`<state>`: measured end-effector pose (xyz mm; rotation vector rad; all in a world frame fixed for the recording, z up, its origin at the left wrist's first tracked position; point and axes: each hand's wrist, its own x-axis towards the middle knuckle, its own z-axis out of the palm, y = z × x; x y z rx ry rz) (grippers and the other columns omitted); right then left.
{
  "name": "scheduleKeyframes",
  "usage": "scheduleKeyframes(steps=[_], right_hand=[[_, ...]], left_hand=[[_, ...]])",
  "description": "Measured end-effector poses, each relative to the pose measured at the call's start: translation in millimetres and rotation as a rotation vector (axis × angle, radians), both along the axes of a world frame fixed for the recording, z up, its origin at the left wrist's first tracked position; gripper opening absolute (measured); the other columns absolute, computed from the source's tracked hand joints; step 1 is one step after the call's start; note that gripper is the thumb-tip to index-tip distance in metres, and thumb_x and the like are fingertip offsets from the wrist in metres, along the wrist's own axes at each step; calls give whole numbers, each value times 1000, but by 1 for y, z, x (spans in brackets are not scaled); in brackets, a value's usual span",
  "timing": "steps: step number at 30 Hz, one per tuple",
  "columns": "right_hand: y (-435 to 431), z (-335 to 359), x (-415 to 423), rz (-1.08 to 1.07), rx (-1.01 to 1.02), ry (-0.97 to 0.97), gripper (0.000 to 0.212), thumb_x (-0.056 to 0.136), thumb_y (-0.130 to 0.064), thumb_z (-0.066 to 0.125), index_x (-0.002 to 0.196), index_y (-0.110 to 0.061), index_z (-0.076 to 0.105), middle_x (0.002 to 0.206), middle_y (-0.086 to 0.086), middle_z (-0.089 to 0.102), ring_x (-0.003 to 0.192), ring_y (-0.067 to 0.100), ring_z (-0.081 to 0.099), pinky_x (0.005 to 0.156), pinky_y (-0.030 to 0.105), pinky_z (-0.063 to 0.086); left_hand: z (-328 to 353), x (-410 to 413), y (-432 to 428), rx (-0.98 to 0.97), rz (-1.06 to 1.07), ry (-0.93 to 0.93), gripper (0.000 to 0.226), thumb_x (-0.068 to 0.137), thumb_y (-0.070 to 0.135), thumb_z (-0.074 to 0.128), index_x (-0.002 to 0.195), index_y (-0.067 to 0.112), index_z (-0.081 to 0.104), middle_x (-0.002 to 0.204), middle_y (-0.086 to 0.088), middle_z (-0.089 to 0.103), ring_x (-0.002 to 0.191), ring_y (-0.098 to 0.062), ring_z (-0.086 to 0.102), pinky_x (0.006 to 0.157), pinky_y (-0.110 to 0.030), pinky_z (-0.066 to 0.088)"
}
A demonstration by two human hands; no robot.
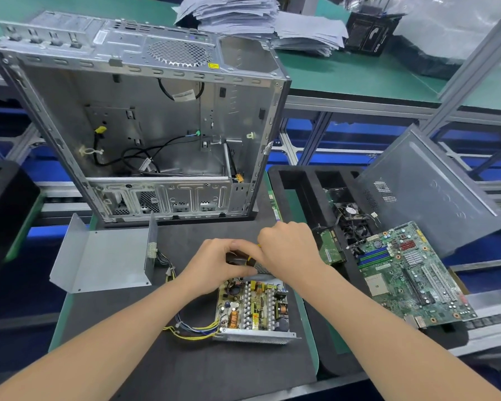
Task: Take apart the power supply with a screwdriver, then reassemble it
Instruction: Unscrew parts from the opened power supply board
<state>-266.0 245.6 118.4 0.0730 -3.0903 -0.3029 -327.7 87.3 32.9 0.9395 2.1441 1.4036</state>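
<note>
The opened power supply (pixel 253 309) lies on the dark mat (pixel 191 363), its circuit board bare in the lower metal shell, with yellow and blue wires (pixel 191 331) trailing to the left. Its removed grey cover (pixel 104 259) rests upturned at the left. Both hands meet over the supply's far end. My left hand (pixel 217 266) grips the black fan part at that end. My right hand (pixel 289 250) closes on a yellow-and-black screwdriver (pixel 250 259), of which only a short piece shows between the hands. The tip is hidden.
An empty computer case (pixel 145 120) stands upright behind the mat. To the right a black foam tray (pixel 301 183) holds a cooler fan (pixel 350 215), a small green card (pixel 331 247) and a motherboard (pixel 408 276). A grey side panel (pixel 434 192) leans there. Paper stacks (pixel 243 13) lie on the far bench.
</note>
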Motion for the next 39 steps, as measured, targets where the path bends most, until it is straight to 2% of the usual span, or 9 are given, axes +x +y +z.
scheduleKeyframes(steps=[4,6,8,12,19,23,32,36,39], right_hand=[[-4,4,6,103,-105,141,72,95,-60,65,58,-30,11,43,0,37,37,27,44,46,23,24],[5,4,8,137,-218,117,53,100,-61,57,62,-33,34,61,-1,53,50,26,54,49,30,38],[17,6,10,187,-339,-86,32,104,-55,50,97,-26,61,93,-5,59,75,21,61,63,37,49],[28,11,8,293,-327,-302,21,104,-26,56,124,-22,63,115,-3,57,100,22,61,82,47,54],[19,11,2,217,-217,-237,38,103,-53,55,102,-16,62,86,-4,54,84,26,60,70,37,45],[13,7,1,198,-84,-155,52,103,-68,42,85,-19,44,73,-4,43,68,25,46,63,35,34],[1,-4,-6,88,76,-22,64,108,-59,35,59,-18,36,53,-2,35,49,22,37,50,29,15],[1,-3,-2,67,47,-16,64,108,-62,33,61,-18,39,55,-3,36,50,23,39,50,29,14],[8,1,5,146,-169,8,49,106,-60,42,82,-19,55,74,-5,50,61,21,48,53,33,33]], left_hand=[[-2,-2,-1,-2,31,26,31,79,20,89,86,46,76,88,21,77,88,3,71,76,-16,49],[-3,-3,-2,14,9,27,31,80,19,89,86,46,75,87,22,76,85,5,70,74,-16,48],[-4,-4,-3,20,-8,40,27,81,19,88,86,42,74,84,22,74,82,7,65,73,-18,47],[-4,-6,-2,-18,-18,85,19,82,28,87,93,38,75,88,20,74,84,3,66,74,-11,43],[-2,-4,-3,-11,-25,81,29,84,22,86,89,48,72,87,22,74,83,4,66,73,-8,44],[-6,-5,-3,-17,-18,45,18,83,26,86,95,36,78,84,14,74,77,2,60,72,-25,48],[-2,-1,-1,39,2,-38,26,81,18,88,90,40,80,97,12,79,95,-11,74,91,-41,57],[0,0,-2,40,-3,-46,24,82,17,88,90,38,80,97,15,79,98,-6,73,92,-35,57],[0,0,-3,39,-17,1,25,83,19,87,90,41,78,94,21,77,94,2,70,83,-23,53]])
